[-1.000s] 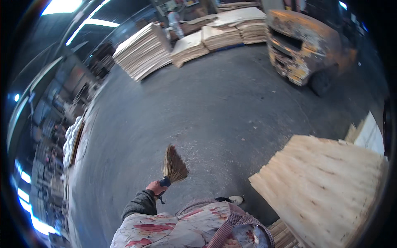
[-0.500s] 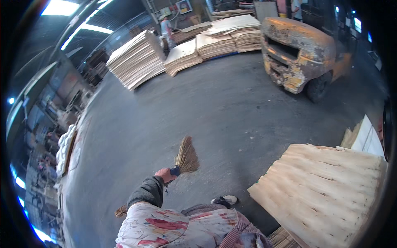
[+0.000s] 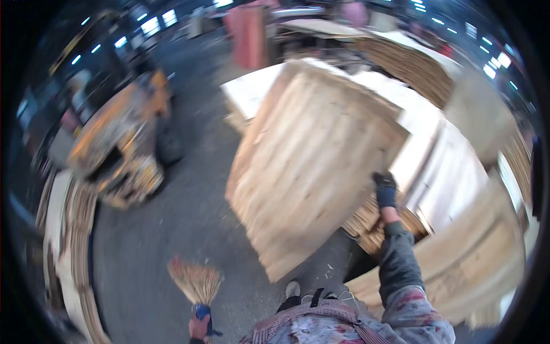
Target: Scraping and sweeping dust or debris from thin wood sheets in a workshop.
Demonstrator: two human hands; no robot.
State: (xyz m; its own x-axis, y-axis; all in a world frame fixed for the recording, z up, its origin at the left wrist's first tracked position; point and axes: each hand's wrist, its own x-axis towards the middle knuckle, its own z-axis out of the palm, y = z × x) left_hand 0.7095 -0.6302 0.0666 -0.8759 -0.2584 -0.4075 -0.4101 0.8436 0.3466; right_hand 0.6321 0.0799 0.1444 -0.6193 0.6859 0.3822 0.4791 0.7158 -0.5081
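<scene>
A short straw broom (image 3: 196,280) with a blue-wrapped handle fans out low at the left. My left hand (image 3: 199,327) is closed around that handle, bristles pointing away from me. At the near edge of a large, pale wood veneer sheet (image 3: 309,166) is my right hand (image 3: 385,189), in a dark glove with its arm stretched forward. Motion blur smears its fingers, so whether they grip the sheet does not show. Beneath the sheet, layered veneer edges (image 3: 366,223) show beside the right forearm.
A worn yellow forklift (image 3: 123,143) stands on the dark floor (image 3: 200,149) to the left. Veneer stacks (image 3: 71,246) line the far left. More sheets (image 3: 452,166) and a leaning curved panel (image 3: 458,252) crowd the right; a pink-red upright object (image 3: 249,37) stands farther back.
My view has swung right, bringing the forklift to the left and the veneer pile to the centre. My right arm has come into view, reaching to the sheet. The broom stays in my left hand.
</scene>
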